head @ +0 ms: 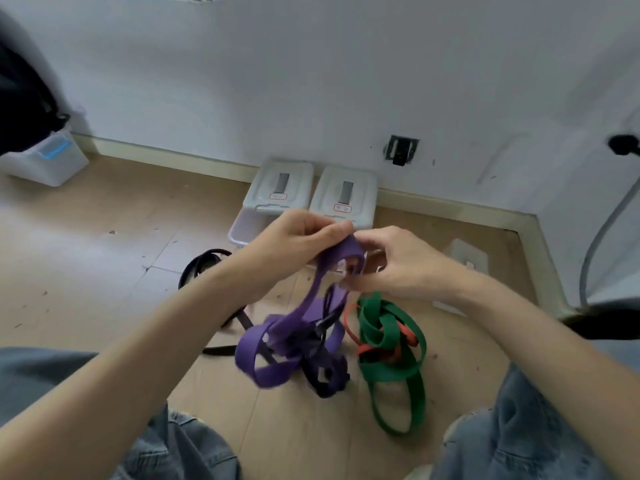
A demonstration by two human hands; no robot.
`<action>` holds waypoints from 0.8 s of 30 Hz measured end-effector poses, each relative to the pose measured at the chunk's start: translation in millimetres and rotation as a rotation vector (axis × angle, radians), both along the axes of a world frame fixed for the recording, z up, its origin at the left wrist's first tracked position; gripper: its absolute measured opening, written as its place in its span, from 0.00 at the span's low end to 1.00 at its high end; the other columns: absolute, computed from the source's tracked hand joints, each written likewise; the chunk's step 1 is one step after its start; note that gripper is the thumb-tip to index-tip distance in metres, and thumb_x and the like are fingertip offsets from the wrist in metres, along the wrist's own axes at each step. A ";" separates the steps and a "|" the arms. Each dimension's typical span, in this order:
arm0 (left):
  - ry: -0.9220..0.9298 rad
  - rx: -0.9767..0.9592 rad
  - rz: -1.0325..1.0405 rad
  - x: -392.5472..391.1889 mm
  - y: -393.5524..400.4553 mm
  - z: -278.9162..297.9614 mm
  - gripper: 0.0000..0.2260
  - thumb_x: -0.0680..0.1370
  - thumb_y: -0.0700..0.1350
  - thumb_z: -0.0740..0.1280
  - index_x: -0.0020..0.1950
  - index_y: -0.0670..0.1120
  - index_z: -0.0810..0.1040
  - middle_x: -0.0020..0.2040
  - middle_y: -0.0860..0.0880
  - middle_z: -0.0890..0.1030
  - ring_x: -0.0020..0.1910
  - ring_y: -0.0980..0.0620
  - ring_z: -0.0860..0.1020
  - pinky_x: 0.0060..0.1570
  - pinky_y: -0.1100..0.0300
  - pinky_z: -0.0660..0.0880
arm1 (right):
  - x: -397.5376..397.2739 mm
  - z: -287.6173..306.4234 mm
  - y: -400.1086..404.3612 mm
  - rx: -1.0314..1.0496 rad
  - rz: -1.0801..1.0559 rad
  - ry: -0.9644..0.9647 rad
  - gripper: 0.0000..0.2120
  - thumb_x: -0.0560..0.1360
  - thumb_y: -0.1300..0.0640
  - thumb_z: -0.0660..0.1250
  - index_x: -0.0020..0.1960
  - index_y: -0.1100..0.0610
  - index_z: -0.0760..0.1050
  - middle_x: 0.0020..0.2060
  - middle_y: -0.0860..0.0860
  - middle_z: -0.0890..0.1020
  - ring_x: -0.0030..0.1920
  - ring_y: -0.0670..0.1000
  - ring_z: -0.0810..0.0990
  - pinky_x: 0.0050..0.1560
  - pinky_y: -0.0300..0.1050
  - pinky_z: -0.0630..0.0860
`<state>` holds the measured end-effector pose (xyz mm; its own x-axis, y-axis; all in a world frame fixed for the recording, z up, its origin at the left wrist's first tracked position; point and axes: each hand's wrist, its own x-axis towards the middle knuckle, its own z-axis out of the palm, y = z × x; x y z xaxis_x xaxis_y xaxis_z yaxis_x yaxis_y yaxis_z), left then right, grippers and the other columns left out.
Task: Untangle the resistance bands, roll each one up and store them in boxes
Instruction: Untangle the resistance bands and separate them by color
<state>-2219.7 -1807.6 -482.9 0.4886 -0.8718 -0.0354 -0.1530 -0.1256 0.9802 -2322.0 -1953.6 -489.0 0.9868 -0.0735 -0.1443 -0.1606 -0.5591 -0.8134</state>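
Two white plastic boxes (277, 188) (343, 199) stand side by side at the wall, lids up; what is inside cannot be seen. A clear bin (45, 161) sits far left. The purple band (277, 344) is flat, stretchy and looped, tangled with a black band (322, 375). Beside it on the wood floor (86, 271) lies a green band (391, 355) knotted with a thin orange band (349, 327). The left hand (294, 237) pinches the purple band's top. The right hand (398, 265) curls its fingers round the same band, just beside it.
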 end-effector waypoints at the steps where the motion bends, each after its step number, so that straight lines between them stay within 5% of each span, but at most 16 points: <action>1: 0.034 0.014 -0.048 6.3 3.7 -1.0 0.10 0.76 0.50 0.63 0.42 0.46 0.80 0.31 0.56 0.80 0.33 0.60 0.76 0.39 0.70 0.74 | -0.1 0.9 0.0 0.010 -0.058 -0.040 0.08 0.69 0.59 0.73 0.47 0.55 0.77 0.42 0.50 0.83 0.39 0.46 0.82 0.43 0.46 0.80; 5: -0.112 0.394 -0.442 15.7 16.4 -33.1 0.07 0.74 0.44 0.70 0.49 0.43 0.78 0.44 0.48 0.81 0.45 0.54 0.79 0.46 0.65 0.76 | -0.6 16.3 -6.2 0.550 -0.201 -0.252 0.05 0.70 0.66 0.67 0.43 0.58 0.74 0.36 0.50 0.82 0.36 0.48 0.80 0.37 0.36 0.76; 7: -0.215 0.524 -0.429 6.5 13.4 -46.9 0.02 0.77 0.40 0.67 0.45 0.42 0.77 0.43 0.46 0.80 0.42 0.51 0.79 0.46 0.63 0.76 | -1.4 23.5 -13.2 0.738 -0.225 -0.327 0.04 0.70 0.66 0.64 0.43 0.58 0.73 0.34 0.49 0.80 0.35 0.48 0.78 0.36 0.37 0.75; 9: -0.199 0.408 -0.275 8.7 8.5 -40.2 0.08 0.79 0.41 0.63 0.42 0.42 0.77 0.38 0.48 0.81 0.39 0.53 0.79 0.44 0.64 0.75 | -2.7 23.4 -20.5 0.610 -0.248 -0.270 0.04 0.73 0.67 0.64 0.42 0.59 0.73 0.35 0.51 0.80 0.34 0.48 0.78 0.36 0.38 0.75; 11: -0.125 0.188 -0.061 18.7 8.3 -16.6 0.10 0.80 0.43 0.60 0.41 0.43 0.77 0.33 0.50 0.82 0.39 0.53 0.82 0.44 0.61 0.76 | -6.1 17.7 -28.7 0.230 -0.246 -0.058 0.05 0.74 0.67 0.65 0.42 0.59 0.73 0.37 0.54 0.80 0.33 0.47 0.79 0.36 0.39 0.76; 13: 0.043 -0.056 0.043 30.1 12.0 8.3 0.10 0.80 0.41 0.59 0.43 0.44 0.78 0.28 0.50 0.80 0.36 0.50 0.83 0.40 0.58 0.79 | -9.4 8.3 -29.6 -0.162 -0.132 0.191 0.03 0.72 0.66 0.67 0.43 0.60 0.75 0.39 0.55 0.81 0.36 0.48 0.81 0.39 0.41 0.79; 15: 0.320 -0.213 0.027 31.4 11.5 20.5 0.09 0.79 0.37 0.58 0.44 0.44 0.77 0.27 0.51 0.74 0.28 0.51 0.78 0.35 0.59 0.78 | -10.8 -1.3 -21.0 -0.256 -0.009 0.282 0.03 0.71 0.66 0.68 0.42 0.60 0.76 0.41 0.55 0.82 0.40 0.49 0.82 0.41 0.40 0.79; 17: 0.480 -0.219 0.083 28.9 4.3 13.9 0.05 0.78 0.35 0.59 0.48 0.42 0.74 0.32 0.49 0.73 0.29 0.54 0.73 0.35 0.58 0.77 | -9.4 -2.7 -12.0 -0.037 0.070 0.216 0.05 0.70 0.69 0.67 0.41 0.61 0.76 0.40 0.54 0.82 0.41 0.49 0.82 0.40 0.35 0.76; 21: 0.101 0.151 0.257 38.5 -0.6 -33.8 0.24 0.77 0.39 0.65 0.71 0.43 0.61 0.45 0.49 0.76 0.39 0.54 0.74 0.42 0.61 0.75 | -6.8 11.2 -10.6 0.555 -0.011 -0.031 0.07 0.69 0.71 0.66 0.42 0.60 0.74 0.41 0.54 0.82 0.43 0.50 0.82 0.45 0.38 0.77; 24: 0.137 0.359 -0.050 21.9 5.1 -71.3 0.13 0.80 0.44 0.61 0.62 0.41 0.73 0.50 0.45 0.82 0.48 0.51 0.79 0.55 0.58 0.75 | -1.9 19.4 -10.9 0.847 -0.084 -0.200 0.08 0.68 0.71 0.63 0.45 0.62 0.74 0.40 0.54 0.82 0.43 0.52 0.82 0.45 0.42 0.79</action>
<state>-2197.8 -1802.5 -554.2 0.4157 -0.8146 -0.4044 -0.0383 -0.4600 0.8871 -2323.8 -1964.4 -469.6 0.9956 -0.0936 -0.0077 0.0164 0.2539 -0.9671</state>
